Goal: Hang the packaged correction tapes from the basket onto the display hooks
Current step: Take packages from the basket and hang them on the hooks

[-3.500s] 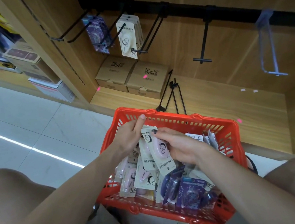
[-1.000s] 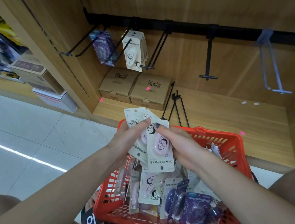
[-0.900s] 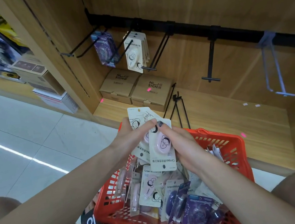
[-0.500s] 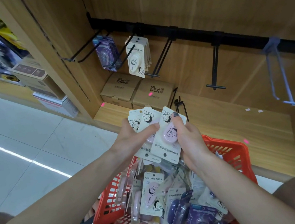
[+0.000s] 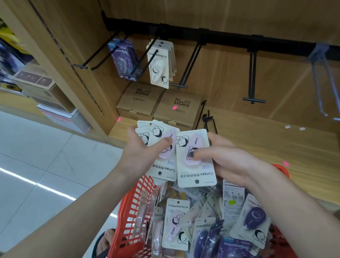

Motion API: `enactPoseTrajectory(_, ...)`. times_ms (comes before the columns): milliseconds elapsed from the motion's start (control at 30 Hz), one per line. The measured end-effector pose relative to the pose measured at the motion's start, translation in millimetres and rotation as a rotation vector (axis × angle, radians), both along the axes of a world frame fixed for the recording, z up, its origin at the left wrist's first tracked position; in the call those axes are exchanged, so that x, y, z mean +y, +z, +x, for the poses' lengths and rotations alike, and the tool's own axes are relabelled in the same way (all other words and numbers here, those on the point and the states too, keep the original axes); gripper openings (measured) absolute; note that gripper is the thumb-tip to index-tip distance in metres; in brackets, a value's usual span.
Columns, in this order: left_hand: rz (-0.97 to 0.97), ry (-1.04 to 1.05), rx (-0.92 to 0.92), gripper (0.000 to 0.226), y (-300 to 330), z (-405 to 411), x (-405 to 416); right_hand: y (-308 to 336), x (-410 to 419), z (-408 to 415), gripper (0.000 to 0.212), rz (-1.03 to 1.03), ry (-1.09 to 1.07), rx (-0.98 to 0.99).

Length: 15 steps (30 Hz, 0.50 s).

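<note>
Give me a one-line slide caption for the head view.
Both hands, left hand and right hand, hold pink correction tape packs above the red basket, below display hooks.

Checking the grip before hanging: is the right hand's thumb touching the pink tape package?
Touching. The head view shows the right hand with its thumb pressed on the blister of the front pink tape package.

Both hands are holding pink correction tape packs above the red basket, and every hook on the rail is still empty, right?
Not quite. In the head view two hooks already carry stock: purple packs and white packs. The rest holds: left hand and right hand hold pink packs above the red basket.
</note>
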<state>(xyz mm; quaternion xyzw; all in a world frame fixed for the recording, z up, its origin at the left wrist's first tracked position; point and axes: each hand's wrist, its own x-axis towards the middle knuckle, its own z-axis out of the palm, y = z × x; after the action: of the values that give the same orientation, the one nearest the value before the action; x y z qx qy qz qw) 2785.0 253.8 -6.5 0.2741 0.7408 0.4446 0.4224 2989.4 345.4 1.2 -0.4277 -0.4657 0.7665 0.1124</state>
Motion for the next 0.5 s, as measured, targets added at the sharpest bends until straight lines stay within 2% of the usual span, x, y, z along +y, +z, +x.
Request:
enactPoseTrajectory(67,0.006,-0.008,0.012,0.082,-0.1,-3.2,-0.5,0.5,4.8,4.6,0.050,0.045,-0.007,-0.056)
enactPoseTrajectory(133,0.019,-0.058,0.108,0.075,-0.2,-8.3,-0.3,0.4,9.0,8.6,0.050,0.115,-0.027,-0.134)
enactPoseTrajectory(233,0.025,-0.090,0.222,0.073,-2.3,-13.3,1.3,0.8,12.7,13.2,0.034,0.214,-0.076,-0.166)
enactPoseTrajectory(333,0.017,-0.065,0.147,0.076,-4.6,-15.3,3.4,4.7,10.9,17.8,0.030,0.243,0.026,-0.081)
enactPoseTrajectory(433,0.023,-0.107,0.011,0.083,-2.3,-13.3,4.0,7.9,11.2,21.0,0.037,0.338,0.144,-0.128)
enactPoseTrajectory(500,0.011,-0.180,-0.016,0.088,-2.8,-10.5,3.3,9.4,12.2,21.5,0.039,0.344,0.127,-0.134)
